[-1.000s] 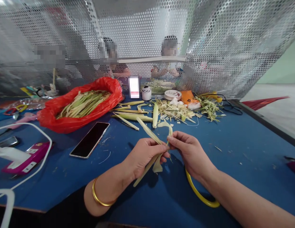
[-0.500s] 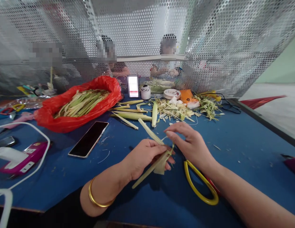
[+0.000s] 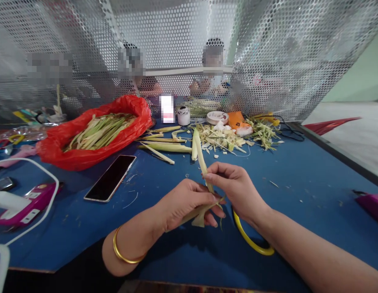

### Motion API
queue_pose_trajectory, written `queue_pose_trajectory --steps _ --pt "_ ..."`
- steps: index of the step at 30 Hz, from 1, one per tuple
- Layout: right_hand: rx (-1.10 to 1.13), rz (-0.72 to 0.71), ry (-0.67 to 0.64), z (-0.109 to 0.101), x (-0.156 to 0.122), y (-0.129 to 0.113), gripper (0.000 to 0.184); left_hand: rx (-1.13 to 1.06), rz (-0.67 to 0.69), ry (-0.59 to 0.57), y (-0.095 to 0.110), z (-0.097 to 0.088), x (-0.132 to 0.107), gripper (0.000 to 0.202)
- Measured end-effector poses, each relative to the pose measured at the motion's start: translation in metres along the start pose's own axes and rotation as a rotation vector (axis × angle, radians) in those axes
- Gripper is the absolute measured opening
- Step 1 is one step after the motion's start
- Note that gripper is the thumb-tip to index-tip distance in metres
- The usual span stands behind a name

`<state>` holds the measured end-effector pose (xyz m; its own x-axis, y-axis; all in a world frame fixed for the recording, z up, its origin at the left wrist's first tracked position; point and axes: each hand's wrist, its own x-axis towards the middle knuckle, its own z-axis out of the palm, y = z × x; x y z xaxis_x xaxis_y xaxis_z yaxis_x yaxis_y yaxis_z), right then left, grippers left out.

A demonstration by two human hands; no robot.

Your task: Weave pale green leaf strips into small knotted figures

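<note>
Pale green, strip-like corn husk (image 3: 201,159) is held between both hands above the blue table. My left hand (image 3: 189,203) is closed on it, the thumb pressing from above, with a folded flap and thin shreds showing below the fingers. My right hand (image 3: 234,183) pinches the upright part of the strip between thumb and index finger, just above the left thumb. Under my right wrist lies a yellow looped handle (image 3: 250,240), apparently of scissors; the rest of it is hidden. Husk pieces (image 3: 167,147) lie beyond my hands.
A red plastic bag (image 3: 106,156) full of long husk strips stands at the back left. Nearby are a phone (image 3: 110,178), a purple power strip (image 3: 27,205) and a white cable. Scraps (image 3: 222,137) are piled before a perforated screen; people sit behind it.
My right hand has moved from a thin shred to the strip's upper part and pinches it. That part now stands more upright. The view has shifted slightly.
</note>
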<state>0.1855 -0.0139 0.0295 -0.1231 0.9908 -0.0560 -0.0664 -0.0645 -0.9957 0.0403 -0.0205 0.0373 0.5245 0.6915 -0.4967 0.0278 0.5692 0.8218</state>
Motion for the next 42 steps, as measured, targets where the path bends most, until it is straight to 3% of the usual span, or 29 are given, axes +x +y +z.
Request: queue_pose_trajectory --steps 10,13,16,18,20,24,30,42 --pt "-0.092 -0.100 0.018 0.002 0.001 0.006 0.017 -0.002 -0.041 0.008 -0.003 0.002 -0.001 0.016" --pt "-0.309 -0.315 0.092 -0.004 0.002 0.002 0.013 -0.053 0.012 0.024 -0.003 0.002 0.000 0.021" --pt "-0.534 -0.644 0.260 -0.010 -0.005 -0.007 0.007 -0.117 0.174 0.063 -0.002 -0.001 0.001 0.025" --pt "-0.622 -0.750 0.292 -0.011 -0.012 -0.013 0.010 -0.153 0.272 0.111 0.001 -0.005 0.001 0.024" --pt "-0.715 -0.738 0.221 -0.009 -0.020 -0.014 0.015 -0.201 0.357 0.180 0.004 -0.008 0.000 0.024" --pt "-0.860 -0.572 0.046 0.002 -0.024 -0.001 0.016 -0.242 0.463 0.256 0.006 -0.006 -0.002 0.021" --pt "-0.700 -0.452 0.063 0.011 -0.018 0.014 0.024 -0.213 0.509 0.286 0.002 -0.001 -0.002 0.012" --pt "-0.623 -0.462 -0.046 0.008 -0.020 0.007 0.033 -0.242 0.511 0.304 0.001 0.000 0.000 0.011"
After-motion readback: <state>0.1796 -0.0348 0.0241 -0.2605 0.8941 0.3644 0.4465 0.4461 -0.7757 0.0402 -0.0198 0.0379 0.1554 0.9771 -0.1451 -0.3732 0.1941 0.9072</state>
